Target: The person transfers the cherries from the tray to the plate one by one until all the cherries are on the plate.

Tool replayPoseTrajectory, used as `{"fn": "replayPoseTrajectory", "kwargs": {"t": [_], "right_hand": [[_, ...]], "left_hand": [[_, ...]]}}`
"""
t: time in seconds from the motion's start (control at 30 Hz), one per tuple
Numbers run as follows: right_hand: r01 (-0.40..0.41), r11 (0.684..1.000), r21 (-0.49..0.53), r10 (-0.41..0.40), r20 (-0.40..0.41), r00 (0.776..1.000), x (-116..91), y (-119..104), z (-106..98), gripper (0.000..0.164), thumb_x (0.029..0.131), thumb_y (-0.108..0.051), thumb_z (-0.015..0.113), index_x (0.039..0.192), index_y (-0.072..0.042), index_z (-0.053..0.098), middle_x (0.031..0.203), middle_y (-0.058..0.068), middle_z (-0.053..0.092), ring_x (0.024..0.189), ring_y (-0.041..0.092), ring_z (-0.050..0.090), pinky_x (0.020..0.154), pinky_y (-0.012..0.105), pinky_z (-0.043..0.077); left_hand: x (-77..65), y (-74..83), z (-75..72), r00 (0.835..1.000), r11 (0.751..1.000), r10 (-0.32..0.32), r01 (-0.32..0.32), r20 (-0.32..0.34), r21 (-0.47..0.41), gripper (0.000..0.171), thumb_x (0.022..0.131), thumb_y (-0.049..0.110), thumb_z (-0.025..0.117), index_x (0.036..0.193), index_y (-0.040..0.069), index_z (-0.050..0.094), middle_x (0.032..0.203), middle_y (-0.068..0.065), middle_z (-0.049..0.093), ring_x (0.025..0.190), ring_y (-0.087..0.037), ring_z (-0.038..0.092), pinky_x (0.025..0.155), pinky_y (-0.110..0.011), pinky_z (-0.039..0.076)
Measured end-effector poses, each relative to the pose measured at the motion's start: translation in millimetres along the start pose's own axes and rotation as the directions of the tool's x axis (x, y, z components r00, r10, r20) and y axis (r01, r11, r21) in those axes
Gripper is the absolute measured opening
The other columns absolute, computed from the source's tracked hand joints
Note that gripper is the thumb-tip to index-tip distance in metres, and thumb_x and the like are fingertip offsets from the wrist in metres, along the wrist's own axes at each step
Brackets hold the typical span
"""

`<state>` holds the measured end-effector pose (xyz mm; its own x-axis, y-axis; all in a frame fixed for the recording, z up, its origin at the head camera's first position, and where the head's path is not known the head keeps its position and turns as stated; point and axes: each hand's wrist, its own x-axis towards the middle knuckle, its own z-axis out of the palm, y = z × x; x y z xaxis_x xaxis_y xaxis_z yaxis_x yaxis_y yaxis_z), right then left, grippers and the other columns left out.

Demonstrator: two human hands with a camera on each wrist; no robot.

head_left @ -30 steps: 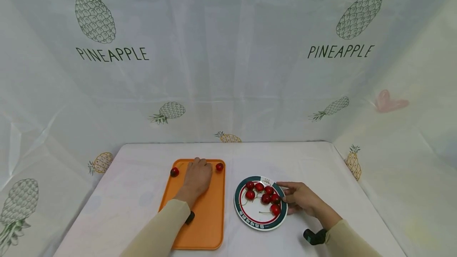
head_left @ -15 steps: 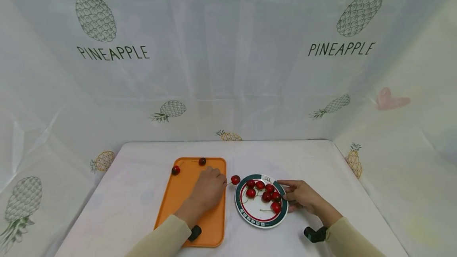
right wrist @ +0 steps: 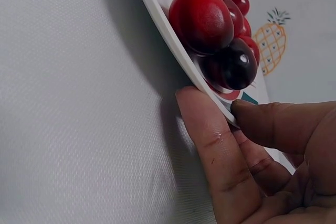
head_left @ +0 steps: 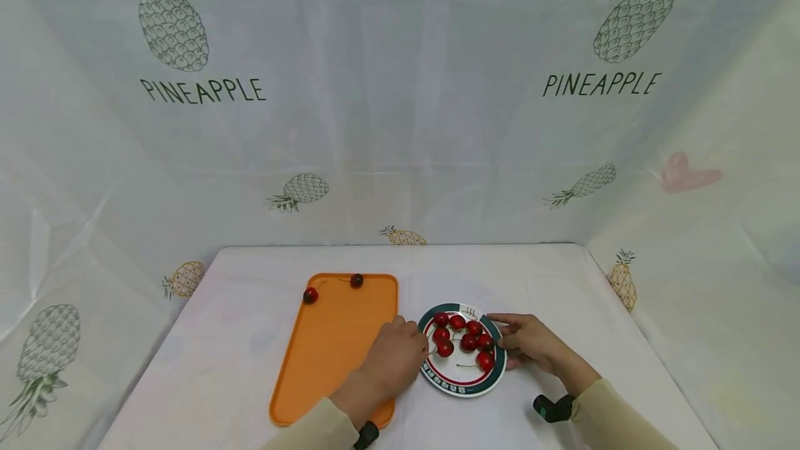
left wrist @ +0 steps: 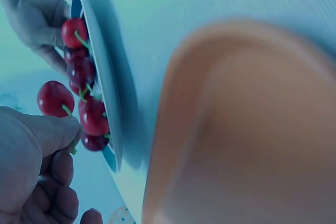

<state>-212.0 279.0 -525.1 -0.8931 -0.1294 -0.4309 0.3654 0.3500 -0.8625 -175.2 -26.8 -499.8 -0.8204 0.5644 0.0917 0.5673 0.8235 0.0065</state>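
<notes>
My left hand (head_left: 395,358) is at the left rim of the round plate (head_left: 459,389), which has a dark green band and a red ring. Its thumb and finger pinch the green stem of a red cherry (left wrist: 55,98), which hangs over the plate. Several more red cherries (head_left: 469,342) with stems lie on the plate. On the right, my right hand (head_left: 531,346) grips the plate's edge, thumb (right wrist: 278,124) on top of the rim and fingers beneath it.
Left of the plate lies an orange tray (head_left: 337,332). At its far end sit two dark red cherries, one at the left corner (head_left: 310,295) and one at the top edge (head_left: 357,280). A white cloth (head_left: 531,276) covers the table, backed by a pineapple-printed curtain (head_left: 400,89).
My left hand has lifted a cherry from the tray's far right and carried it right to the plate. The right hand has kept its grip on the plate.
</notes>
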Motion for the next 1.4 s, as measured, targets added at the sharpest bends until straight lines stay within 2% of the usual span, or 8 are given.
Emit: {"fn": "replayPoseTrajectory", "kwargs": {"t": [0.17, 0.43, 0.57, 0.77, 0.93, 1.2, 1.4], "right_hand": [[-0.002, 1.0, 0.0, 0.002, -0.002, 1.0, -1, 0, 0, 0.06, 0.094, 0.006, 0.068, 0.151, -0.004, 0.055, 0.118, 0.015, 0.07, 0.079, 0.025, 0.072, 0.064, 0.04, 0.063], [0.023, 1.0, -0.002, -0.023, 0.023, 0.999, -2, 0, -2, 0.061, 0.094, 0.006, 0.068, 0.153, -0.001, 0.052, 0.119, 0.015, 0.07, 0.079, 0.024, 0.072, 0.065, 0.04, 0.063], [0.033, 0.999, 0.002, -0.033, 0.036, 0.999, -3, 0, -2, 0.061, 0.095, 0.006, 0.066, 0.153, -0.001, 0.05, 0.12, 0.015, 0.071, 0.08, 0.024, 0.073, 0.066, 0.041, 0.063], [0.029, 1.0, 0.0, -0.029, 0.025, 0.999, -3, -1, -2, 0.06, 0.095, 0.006, 0.066, 0.153, -0.001, 0.051, 0.12, 0.015, 0.072, 0.079, 0.024, 0.073, 0.065, 0.041, 0.063], [0.026, 1.0, 0.001, -0.026, 0.02, 0.999, -3, -1, -1, 0.06, 0.095, 0.006, 0.067, 0.153, -0.002, 0.052, 0.118, 0.014, 0.072, 0.078, 0.025, 0.073, 0.065, 0.041, 0.063], [0.026, 1.0, 0.004, -0.026, 0.027, 0.999, -2, -1, -1, 0.061, 0.095, 0.006, 0.067, 0.153, -0.002, 0.051, 0.12, 0.015, 0.072, 0.079, 0.025, 0.073, 0.065, 0.041, 0.063], [0.025, 1.0, 0.003, -0.025, 0.024, 0.999, -2, -1, -1, 0.061, 0.094, 0.005, 0.068, 0.153, -0.003, 0.052, 0.121, 0.016, 0.071, 0.078, 0.025, 0.073, 0.065, 0.041, 0.063]], "left_hand": [[1.7, 8.5, 3.3, 0.999, 0.999, 0.036, -0.036, -0.013, 0.002, 0.013, 0.1, 0.034, 0.074, 0.102, 0.022, 0.081, 0.091, 0.006, 0.067, 0.082, -0.014, 0.043, 0.069, -0.026, 0.037], [4.8, 24.1, 10.3, 0.996, 0.996, 0.092, -0.092, -0.01, 0.018, 0.014, 0.1, 0.035, 0.073, 0.106, 0.023, 0.08, 0.103, 0.007, 0.068, 0.092, -0.014, 0.049, 0.077, -0.028, 0.045], [6.9, 29.5, 15.7, 0.989, 0.988, 0.143, -0.141, -0.036, 0.061, 0.011, 0.101, 0.033, 0.073, 0.104, 0.024, 0.079, 0.099, 0.007, 0.066, 0.093, -0.013, 0.05, 0.077, -0.027, 0.043], [10.2, 34.3, 20.2, 0.981, 0.981, 0.192, -0.19, -0.024, 0.041, 0.014, 0.098, 0.033, 0.076, 0.107, 0.023, 0.078, 0.099, 0.008, 0.064, 0.095, -0.012, 0.047, 0.076, -0.024, 0.04], [11.7, 37.5, 25.4, 0.978, 0.977, 0.208, -0.207, -0.014, 0.049, 0.015, 0.098, 0.031, 0.076, 0.11, 0.023, 0.079, 0.1, 0.007, 0.065, 0.094, -0.012, 0.047, 0.078, -0.025, 0.042], [12.4, 38.9, 29.7, 0.976, 0.975, 0.215, -0.212, -0.036, 0.07, 0.011, 0.099, 0.028, 0.074, 0.108, 0.023, 0.078, 0.098, 0.007, 0.064, 0.095, -0.012, 0.047, 0.075, -0.025, 0.038], [12.3, 40.4, 29.4, 0.98, 0.978, 0.198, -0.195, -0.029, 0.067, 0.015, 0.098, 0.032, 0.076, 0.109, 0.022, 0.079, 0.1, 0.006, 0.066, 0.095, -0.012, 0.048, 0.076, -0.025, 0.04]]}}
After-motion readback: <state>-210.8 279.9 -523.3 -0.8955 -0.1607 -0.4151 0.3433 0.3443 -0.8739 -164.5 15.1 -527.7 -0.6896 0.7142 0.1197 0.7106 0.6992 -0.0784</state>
